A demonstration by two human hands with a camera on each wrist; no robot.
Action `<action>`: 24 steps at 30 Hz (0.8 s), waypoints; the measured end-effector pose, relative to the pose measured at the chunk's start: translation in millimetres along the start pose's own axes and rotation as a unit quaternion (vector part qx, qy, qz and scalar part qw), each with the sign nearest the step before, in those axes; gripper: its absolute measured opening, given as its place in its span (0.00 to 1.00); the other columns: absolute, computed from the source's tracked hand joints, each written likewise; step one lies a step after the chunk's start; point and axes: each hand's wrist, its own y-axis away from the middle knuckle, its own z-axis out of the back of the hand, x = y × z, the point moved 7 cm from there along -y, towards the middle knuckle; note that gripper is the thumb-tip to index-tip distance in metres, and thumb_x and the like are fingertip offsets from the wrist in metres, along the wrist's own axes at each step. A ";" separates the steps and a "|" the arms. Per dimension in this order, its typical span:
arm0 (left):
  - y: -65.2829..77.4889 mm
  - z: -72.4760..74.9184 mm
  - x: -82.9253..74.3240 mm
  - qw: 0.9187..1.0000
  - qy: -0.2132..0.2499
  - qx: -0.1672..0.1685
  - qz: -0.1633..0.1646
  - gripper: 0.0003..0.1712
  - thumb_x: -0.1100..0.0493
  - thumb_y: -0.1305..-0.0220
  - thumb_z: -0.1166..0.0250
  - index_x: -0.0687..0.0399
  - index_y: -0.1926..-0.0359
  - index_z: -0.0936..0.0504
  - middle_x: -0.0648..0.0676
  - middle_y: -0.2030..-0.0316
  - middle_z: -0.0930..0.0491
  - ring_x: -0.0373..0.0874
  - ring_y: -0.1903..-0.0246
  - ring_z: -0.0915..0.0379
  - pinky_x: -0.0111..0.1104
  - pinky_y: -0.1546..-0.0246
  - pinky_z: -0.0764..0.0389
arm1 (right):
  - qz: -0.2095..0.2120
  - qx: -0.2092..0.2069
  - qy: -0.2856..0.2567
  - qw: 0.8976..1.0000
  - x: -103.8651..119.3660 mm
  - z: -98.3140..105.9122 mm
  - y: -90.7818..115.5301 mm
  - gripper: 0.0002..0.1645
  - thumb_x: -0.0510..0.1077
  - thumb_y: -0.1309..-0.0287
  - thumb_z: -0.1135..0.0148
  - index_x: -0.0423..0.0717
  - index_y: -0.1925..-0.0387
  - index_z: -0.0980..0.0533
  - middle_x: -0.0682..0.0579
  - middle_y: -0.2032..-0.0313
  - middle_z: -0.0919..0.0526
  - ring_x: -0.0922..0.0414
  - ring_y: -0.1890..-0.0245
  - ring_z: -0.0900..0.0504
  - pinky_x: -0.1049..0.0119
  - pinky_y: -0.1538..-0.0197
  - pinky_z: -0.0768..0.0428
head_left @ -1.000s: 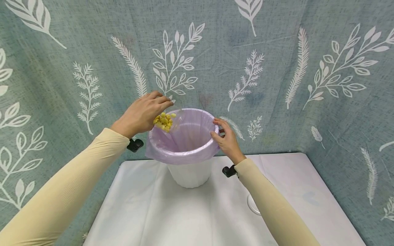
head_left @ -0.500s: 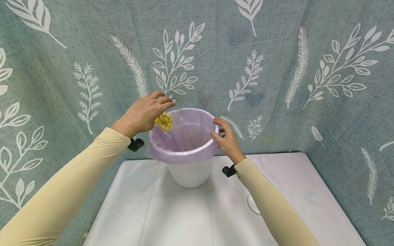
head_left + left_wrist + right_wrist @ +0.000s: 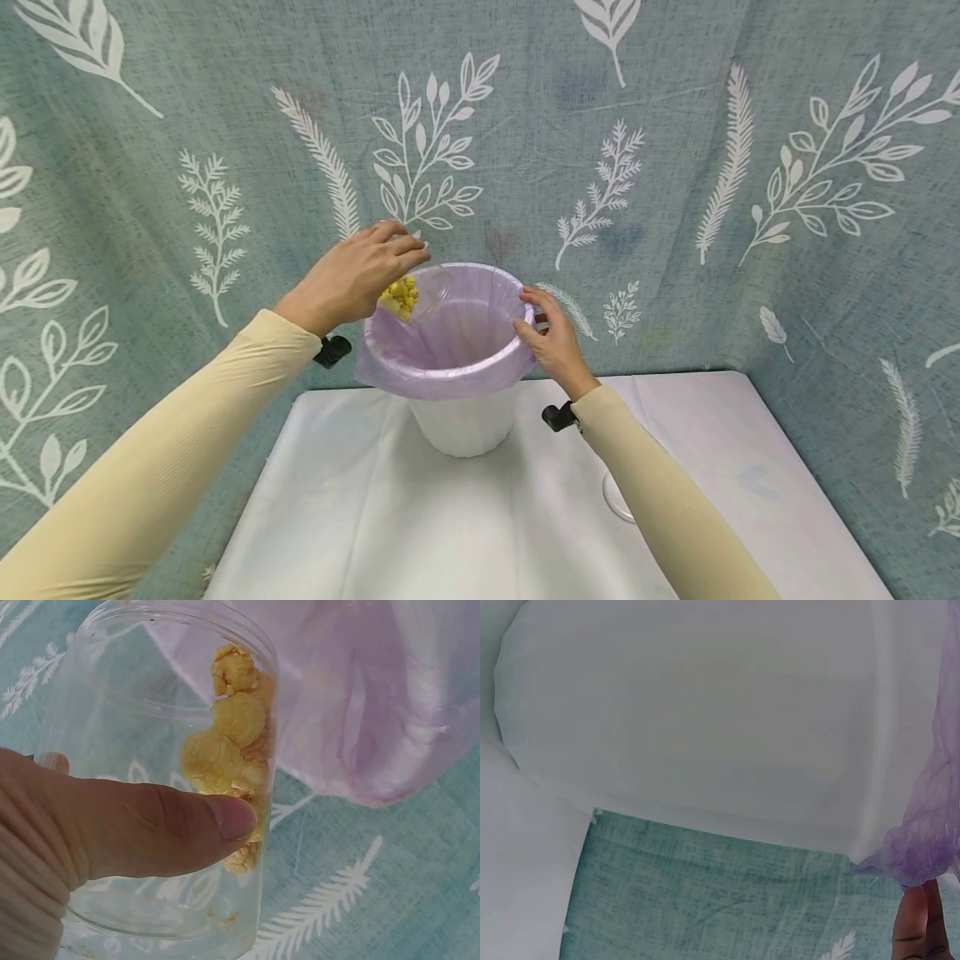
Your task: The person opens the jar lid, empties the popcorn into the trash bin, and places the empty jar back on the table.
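Observation:
My left hand (image 3: 358, 275) grips a clear plastic jar (image 3: 157, 742), tilted on its side with its mouth over the bin. Yellow popcorn (image 3: 400, 298) lies along the jar's lower wall; in the left wrist view the thumb (image 3: 172, 825) crosses the jar in front of several pieces (image 3: 238, 720). Below stands a white trash bin (image 3: 467, 425) lined with a purple bag (image 3: 450, 385) folded over its rim. My right hand (image 3: 553, 337) pinches the bin's right rim through the bag. In the right wrist view only some fingertips (image 3: 910, 919) show, under the bag's edge.
The bin stands on a white-covered table (image 3: 435, 533) near its back edge. A round white lid-like disc (image 3: 618, 500) lies on the table, partly behind the right forearm. Green leaf-patterned cloth (image 3: 495, 167) hangs behind and at both sides.
The left hand has moved slightly right and tilted the jar a little further over the bin. Popcorn near the jar's mouth is no longer seen there. The right hand stays on the rim.

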 end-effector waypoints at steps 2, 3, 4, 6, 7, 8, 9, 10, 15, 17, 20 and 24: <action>-0.8 0.4 -0.9 1.000 -0.003 -0.001 -0.003 0.41 0.84 0.50 0.29 0.62 0.34 0.22 0.61 0.36 0.22 0.62 0.33 0.34 0.54 0.30 0.30 | 0.000 0.000 -0.003 1.000 -0.5 0.4 -0.1 0.26 0.36 0.30 0.35 0.36 0.33 0.26 0.48 0.27 0.29 0.43 0.50 0.20 0.51 0.48 0.20; -1.3 0.6 -1.3 1.000 -0.006 -0.002 -0.005 0.41 0.84 0.50 0.29 0.62 0.34 0.22 0.61 0.36 0.22 0.62 0.33 0.34 0.54 0.30 0.30 | 0.000 -0.001 -0.004 1.000 -0.7 0.4 -0.1 0.26 0.36 0.30 0.35 0.36 0.33 0.26 0.47 0.27 0.29 0.43 0.50 0.20 0.50 0.48 0.21; -1.5 0.8 -1.8 1.000 -0.008 -0.003 -0.007 0.41 0.83 0.50 0.28 0.62 0.34 0.22 0.61 0.36 0.22 0.62 0.33 0.34 0.54 0.30 0.30 | 0.001 -0.001 -0.008 1.000 -0.9 0.4 -0.2 0.26 0.36 0.30 0.35 0.36 0.33 0.25 0.47 0.27 0.29 0.42 0.50 0.20 0.48 0.48 0.21; -2.2 1.2 -2.7 1.000 -0.012 -0.001 -0.008 0.41 0.84 0.51 0.28 0.62 0.34 0.22 0.61 0.36 0.22 0.62 0.33 0.34 0.53 0.29 0.31 | 0.003 -0.002 -0.012 1.000 -1.4 0.3 -0.2 0.26 0.36 0.30 0.35 0.36 0.34 0.25 0.46 0.27 0.28 0.41 0.50 0.20 0.47 0.48 0.21; -2.5 1.4 -3.0 1.000 -0.014 -0.001 -0.008 0.41 0.84 0.50 0.28 0.62 0.34 0.22 0.61 0.36 0.22 0.62 0.33 0.34 0.53 0.28 0.32 | 0.004 -0.002 -0.015 1.000 -1.5 0.2 -0.1 0.26 0.35 0.30 0.34 0.35 0.34 0.25 0.46 0.27 0.28 0.41 0.51 0.20 0.47 0.48 0.21; -2.7 1.6 -3.4 1.000 -0.016 0.001 -0.008 0.41 0.84 0.50 0.28 0.62 0.34 0.22 0.61 0.36 0.22 0.62 0.33 0.34 0.53 0.28 0.33 | 0.004 -0.003 -0.017 1.000 -1.5 0.2 0.0 0.26 0.35 0.30 0.34 0.35 0.34 0.25 0.45 0.27 0.28 0.40 0.51 0.20 0.46 0.49 0.21; -3.1 1.7 -3.7 1.000 -0.018 0.002 -0.008 0.40 0.84 0.50 0.28 0.63 0.34 0.22 0.61 0.36 0.22 0.62 0.32 0.35 0.53 0.27 0.34 | 0.005 -0.003 -0.018 1.000 -1.5 0.0 0.1 0.26 0.35 0.30 0.34 0.35 0.34 0.25 0.45 0.27 0.28 0.40 0.51 0.20 0.47 0.49 0.21; -3.3 1.9 -3.9 1.000 -0.019 0.003 -0.008 0.40 0.83 0.49 0.28 0.63 0.34 0.22 0.61 0.36 0.22 0.62 0.32 0.35 0.54 0.26 0.35 | 0.006 -0.003 -0.019 1.000 -1.4 0.0 0.2 0.26 0.35 0.30 0.34 0.35 0.34 0.25 0.44 0.27 0.28 0.40 0.51 0.20 0.47 0.49 0.21; -4.4 2.7 -5.2 1.000 -0.027 0.002 -0.008 0.41 0.83 0.52 0.26 0.63 0.34 0.22 0.61 0.36 0.22 0.63 0.32 0.35 0.54 0.26 0.36 | 0.002 -0.003 -0.013 1.000 -1.8 -0.1 -0.4 0.26 0.35 0.30 0.35 0.36 0.33 0.25 0.47 0.27 0.29 0.43 0.50 0.20 0.48 0.47 0.21; -4.5 2.8 -5.5 1.000 -0.028 0.001 -0.008 0.43 0.83 0.55 0.25 0.63 0.34 0.22 0.61 0.36 0.22 0.63 0.32 0.35 0.53 0.26 0.36 | 0.000 -0.003 -0.011 1.000 -1.9 -0.2 -0.7 0.26 0.35 0.30 0.35 0.36 0.33 0.25 0.49 0.27 0.29 0.43 0.50 0.21 0.47 0.47 0.21; -4.3 2.7 -5.7 1.000 -0.027 -0.001 -0.008 0.46 0.83 0.59 0.24 0.63 0.34 0.23 0.61 0.36 0.22 0.63 0.32 0.35 0.53 0.27 0.34 | 0.000 -0.002 -0.010 1.000 -0.5 -0.5 -0.2 0.26 0.35 0.30 0.35 0.36 0.33 0.26 0.49 0.27 0.29 0.43 0.50 0.21 0.47 0.47 0.21; -3.5 2.6 -6.0 1.000 -0.024 -0.003 -0.007 0.49 0.83 0.61 0.22 0.63 0.34 0.23 0.61 0.36 0.22 0.63 0.31 0.35 0.53 0.27 0.34 | -0.001 0.001 -0.008 1.000 -0.2 -0.6 0.6 0.26 0.36 0.30 0.36 0.36 0.33 0.26 0.49 0.26 0.29 0.44 0.50 0.21 0.49 0.48 0.21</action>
